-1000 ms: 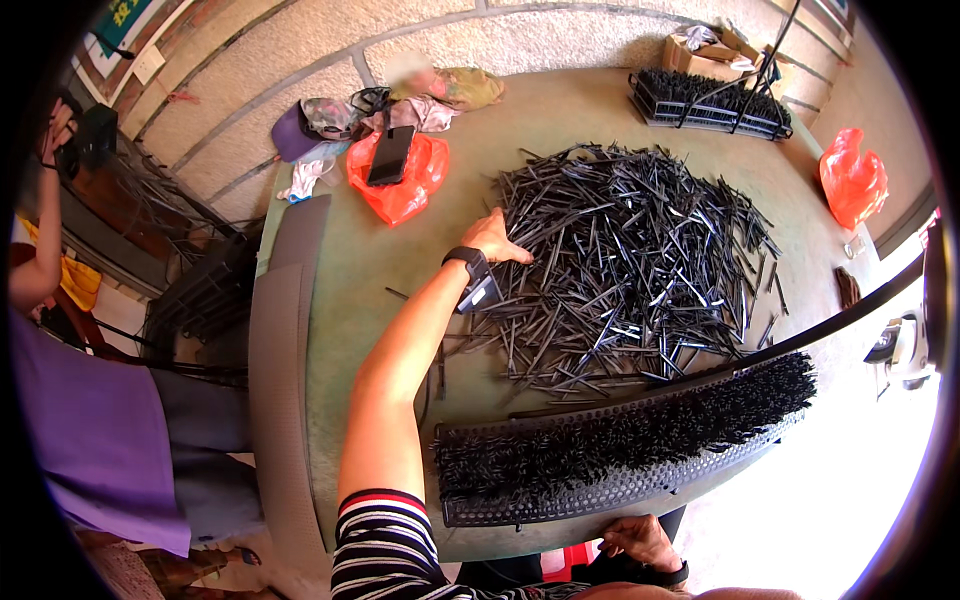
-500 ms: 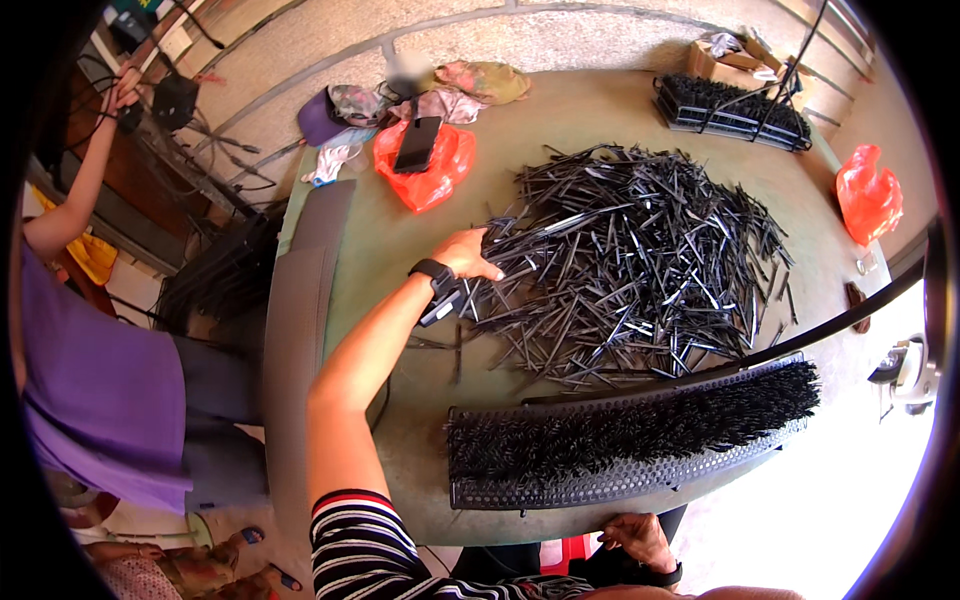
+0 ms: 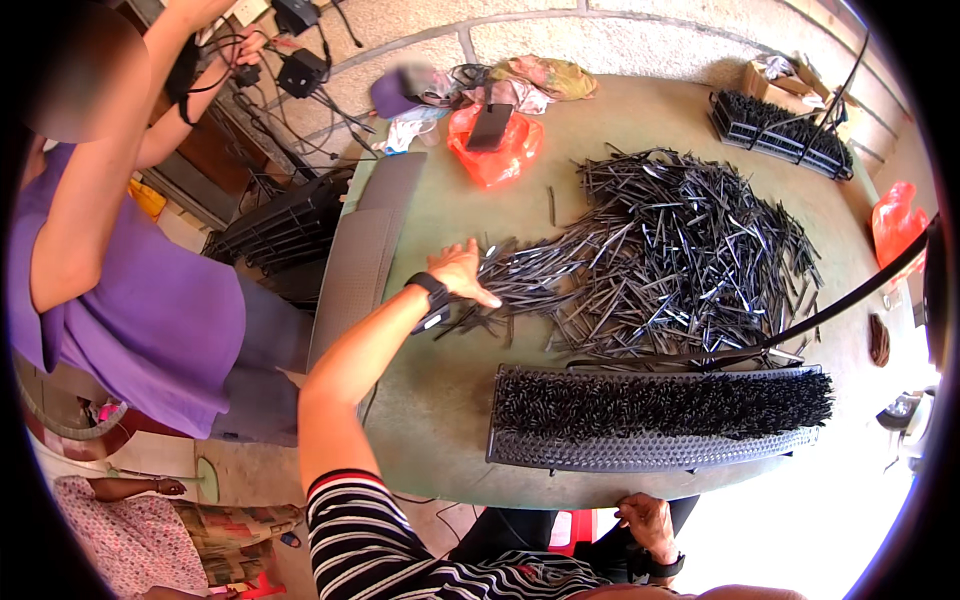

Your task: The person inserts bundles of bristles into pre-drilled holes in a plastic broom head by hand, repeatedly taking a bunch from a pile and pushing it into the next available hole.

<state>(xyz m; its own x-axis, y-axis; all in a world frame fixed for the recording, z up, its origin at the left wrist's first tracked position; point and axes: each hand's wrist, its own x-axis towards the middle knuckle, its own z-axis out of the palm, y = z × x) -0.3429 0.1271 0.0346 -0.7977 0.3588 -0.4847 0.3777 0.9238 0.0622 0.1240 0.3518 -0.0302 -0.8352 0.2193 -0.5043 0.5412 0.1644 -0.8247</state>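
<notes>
My left hand (image 3: 461, 274) lies at the left end of a heap of thin black plastic strips (image 3: 690, 255), fingers spread and touching a tongue of strips drawn out from it. No strip is visibly gripped in it. Below the heap's near side rests a long perforated black panel (image 3: 650, 452) with a dense band of black bristles (image 3: 660, 405) standing on it. My right hand (image 3: 648, 522) is low, just off the table's near edge below the panel. Its fingers are curled closed; whatever is inside them is hidden.
On the table (image 3: 440, 440) are a grey sheet (image 3: 355, 255), a phone (image 3: 489, 127) on a red plastic bag (image 3: 495, 165), caps and cloths (image 3: 545, 78), and a second bristled panel (image 3: 780, 135). A black curved bar (image 3: 850, 312) crosses at right. A purple-shirted person (image 3: 150, 300) handles cables at left.
My left hand has dragged strips leftward, stretching a tail from the heap, and its fingers are more spread. The view has shifted left, showing more of the co-worker, whose other arm is now raised.
</notes>
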